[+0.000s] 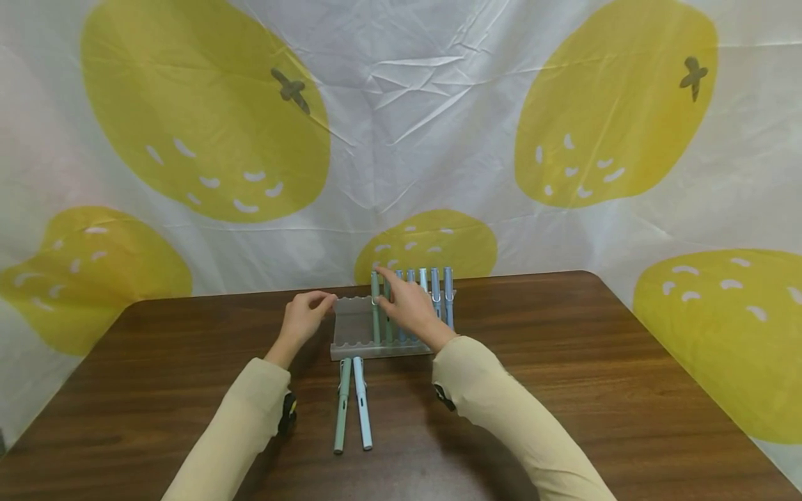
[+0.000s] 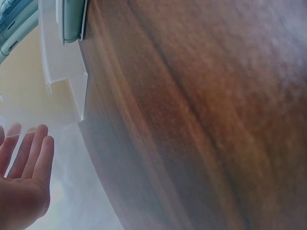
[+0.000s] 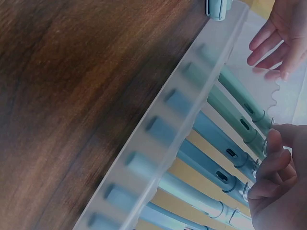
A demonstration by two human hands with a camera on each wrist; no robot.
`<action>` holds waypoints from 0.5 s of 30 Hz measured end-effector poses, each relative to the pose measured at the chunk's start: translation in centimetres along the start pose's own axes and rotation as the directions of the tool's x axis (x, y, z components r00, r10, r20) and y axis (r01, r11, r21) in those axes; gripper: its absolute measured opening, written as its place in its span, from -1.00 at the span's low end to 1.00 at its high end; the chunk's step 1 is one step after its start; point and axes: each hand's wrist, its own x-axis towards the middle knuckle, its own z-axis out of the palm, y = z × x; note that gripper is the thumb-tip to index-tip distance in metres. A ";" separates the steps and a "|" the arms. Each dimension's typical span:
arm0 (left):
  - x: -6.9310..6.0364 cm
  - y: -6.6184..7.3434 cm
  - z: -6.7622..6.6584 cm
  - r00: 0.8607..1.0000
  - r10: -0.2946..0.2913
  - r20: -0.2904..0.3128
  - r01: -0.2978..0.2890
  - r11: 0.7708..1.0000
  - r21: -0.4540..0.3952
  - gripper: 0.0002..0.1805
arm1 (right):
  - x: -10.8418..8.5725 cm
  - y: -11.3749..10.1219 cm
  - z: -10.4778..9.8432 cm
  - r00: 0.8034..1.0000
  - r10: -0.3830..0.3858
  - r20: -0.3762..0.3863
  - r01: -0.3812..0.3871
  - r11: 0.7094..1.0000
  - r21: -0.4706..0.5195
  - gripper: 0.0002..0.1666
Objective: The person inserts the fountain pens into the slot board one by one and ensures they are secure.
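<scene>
A clear pen rack (image 1: 357,351) with scalloped edges holds several capped pens upright, ranging from green through blue. My left hand (image 1: 303,320) is at the rack's upper left corner; thumb and fingertips pinch its edge, with some fingertips faintly visible through the plastic in the right wrist view. At the leftmost green pen (image 1: 375,323) in the rack, my right hand (image 1: 407,305) has its index finger at the cap's top and its thumb lower on the cap. Curled fingers of that hand hide part of the neighbouring pens' caps.
In front of the rack a green pen (image 1: 342,407) and a pale blue pen (image 1: 363,403) lie side by side on the brown wooden table (image 1: 595,390). A white curtain (image 1: 426,160) printed with yellow fruit hangs behind the table's far edge.
</scene>
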 end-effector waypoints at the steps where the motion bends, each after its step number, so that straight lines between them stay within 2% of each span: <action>1: 0.0 0.0 0.0 1.000 0.001 0.001 -0.001 1.000 0.000 -0.65 | 0.0 0.0 0.0 1.000 0.000 -0.002 0.000 1.000 -0.001 -0.32; 10: -0.1 0.0 0.0 1.000 0.000 -0.003 0.000 1.000 0.000 -0.65 | 0.0 -0.1 -0.2 1.000 -0.007 -0.002 0.007 1.000 -0.004 -0.33; 15: -0.1 0.2 -0.1 1.000 0.000 -0.007 0.000 1.000 0.015 -0.66 | -0.1 -0.3 -0.3 1.000 -0.006 -0.013 0.007 1.000 0.026 -0.32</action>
